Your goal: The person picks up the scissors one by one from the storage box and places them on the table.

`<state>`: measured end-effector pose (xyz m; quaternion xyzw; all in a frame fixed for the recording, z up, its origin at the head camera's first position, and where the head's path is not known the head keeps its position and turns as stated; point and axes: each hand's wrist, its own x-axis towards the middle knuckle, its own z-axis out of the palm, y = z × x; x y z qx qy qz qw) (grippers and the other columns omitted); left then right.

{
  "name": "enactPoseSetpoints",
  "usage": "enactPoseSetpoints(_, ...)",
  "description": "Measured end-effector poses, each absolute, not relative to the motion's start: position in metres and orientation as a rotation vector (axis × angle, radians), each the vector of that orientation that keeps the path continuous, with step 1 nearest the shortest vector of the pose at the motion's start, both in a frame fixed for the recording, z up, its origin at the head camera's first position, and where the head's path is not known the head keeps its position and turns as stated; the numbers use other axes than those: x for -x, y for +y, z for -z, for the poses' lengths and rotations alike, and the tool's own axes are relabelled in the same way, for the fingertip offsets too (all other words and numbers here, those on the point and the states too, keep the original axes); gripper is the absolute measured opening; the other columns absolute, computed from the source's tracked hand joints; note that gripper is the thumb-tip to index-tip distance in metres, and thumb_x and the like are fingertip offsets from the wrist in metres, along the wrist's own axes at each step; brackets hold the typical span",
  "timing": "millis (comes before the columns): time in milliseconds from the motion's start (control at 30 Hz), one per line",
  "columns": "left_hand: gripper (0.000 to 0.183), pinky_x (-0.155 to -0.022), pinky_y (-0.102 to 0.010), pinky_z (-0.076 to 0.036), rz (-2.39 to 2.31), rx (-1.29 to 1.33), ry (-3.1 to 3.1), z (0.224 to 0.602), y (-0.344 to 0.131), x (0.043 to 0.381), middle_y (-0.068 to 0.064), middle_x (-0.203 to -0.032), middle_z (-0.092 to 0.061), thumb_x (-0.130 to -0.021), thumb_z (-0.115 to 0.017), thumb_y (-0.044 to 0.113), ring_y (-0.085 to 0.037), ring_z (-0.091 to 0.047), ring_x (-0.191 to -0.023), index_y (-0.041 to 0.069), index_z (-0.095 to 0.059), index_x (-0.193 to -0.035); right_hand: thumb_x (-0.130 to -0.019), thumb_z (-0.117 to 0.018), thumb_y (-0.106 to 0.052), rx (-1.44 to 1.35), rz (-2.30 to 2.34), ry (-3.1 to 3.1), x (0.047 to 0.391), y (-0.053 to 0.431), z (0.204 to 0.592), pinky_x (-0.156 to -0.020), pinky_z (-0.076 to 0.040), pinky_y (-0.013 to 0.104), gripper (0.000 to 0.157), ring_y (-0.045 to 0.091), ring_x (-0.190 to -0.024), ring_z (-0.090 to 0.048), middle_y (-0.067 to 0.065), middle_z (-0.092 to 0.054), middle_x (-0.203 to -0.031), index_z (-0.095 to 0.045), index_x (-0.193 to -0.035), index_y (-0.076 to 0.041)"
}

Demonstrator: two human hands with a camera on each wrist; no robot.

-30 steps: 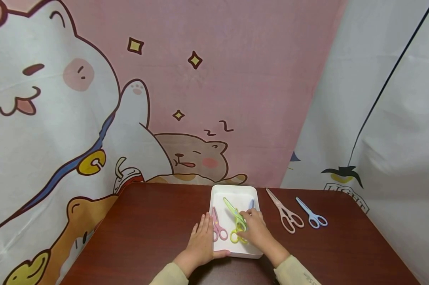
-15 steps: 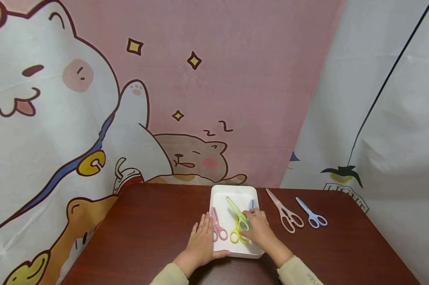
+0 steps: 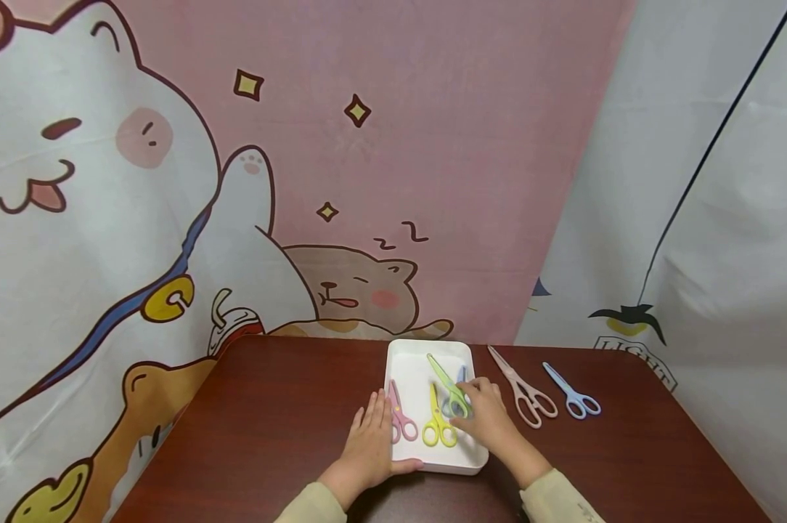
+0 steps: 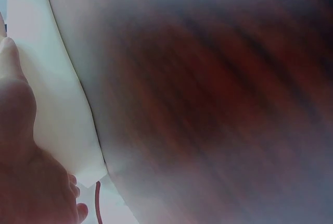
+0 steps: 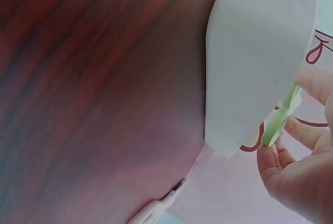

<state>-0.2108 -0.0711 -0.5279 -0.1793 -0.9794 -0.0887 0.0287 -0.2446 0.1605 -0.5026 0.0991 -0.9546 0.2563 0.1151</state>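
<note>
My right hand (image 3: 488, 415) pinches the handle end of a pair of green scissors (image 3: 444, 374) over the right side of a white tray (image 3: 426, 350). In the right wrist view the green scissors (image 5: 276, 126) show between thumb and fingers, above the tray wall (image 5: 255, 62). Blue scissors (image 3: 462, 373) lie partly hidden beneath them. Yellow scissors (image 3: 435, 414) and pink scissors (image 3: 396, 407) lie in the tray, blades pointing away. With straight fingers, my left hand (image 3: 370, 443) rests against the tray's left side, its thumb along the near edge.
On the brown table (image 3: 289, 392), right of the tray, lie large pale pink scissors (image 3: 523, 386) and light blue scissors (image 3: 573, 394). A printed cartoon cloth (image 3: 472, 181) hangs behind the table's far edge.
My right hand has moved to the right with the green scissors, off the yellow scissors and over the blue ones. The left hand and tray stay in place.
</note>
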Motion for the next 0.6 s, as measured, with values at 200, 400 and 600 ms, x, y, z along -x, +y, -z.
enactPoseSetpoints(200,0.127,-0.112,-0.052,-0.024,0.297,0.562,-2.990,0.534,-0.072,0.212,-0.021,-0.155,-0.020,-0.064,-0.038,0.091,-0.034,-0.018,-0.144,-0.004,-0.025,-0.147,-0.066,-0.086,-0.019,-0.285,-0.747,-2.791,0.247,0.172,0.500,-0.084,-0.043,0.048,0.062,0.034,-0.104,-0.046,0.020,-0.052,-0.115,-0.061,-0.120,0.000)
enactPoseSetpoints(400,0.127,-0.113,-0.050,-0.023,0.293,0.562,-2.994,0.536,-0.072,0.214,-0.021,-0.156,-0.018,-0.063,-0.036,0.092,-0.033,-0.016,-0.145,-0.003,-0.024,-0.147,-0.067,-0.085,-0.021,-0.278,-0.725,-2.794,0.248,0.184,0.500,-0.088,-0.041,0.052,0.064,0.039,-0.110,-0.044,0.023,-0.051,-0.115,-0.060,-0.121,0.001)
enactPoseSetpoints(600,0.124,-0.113,-0.050,-0.023,0.288,0.564,-3.010,0.532,-0.072,0.213,-0.020,-0.156,-0.018,-0.066,-0.041,0.089,-0.034,-0.016,-0.145,-0.003,-0.025,-0.147,-0.067,-0.085,-0.020,-0.279,-0.729,-2.779,0.249,0.192,0.501,-0.090,-0.040,0.054,0.064,0.040,-0.110,-0.045,0.024,-0.052,-0.114,-0.060,-0.120,0.002)
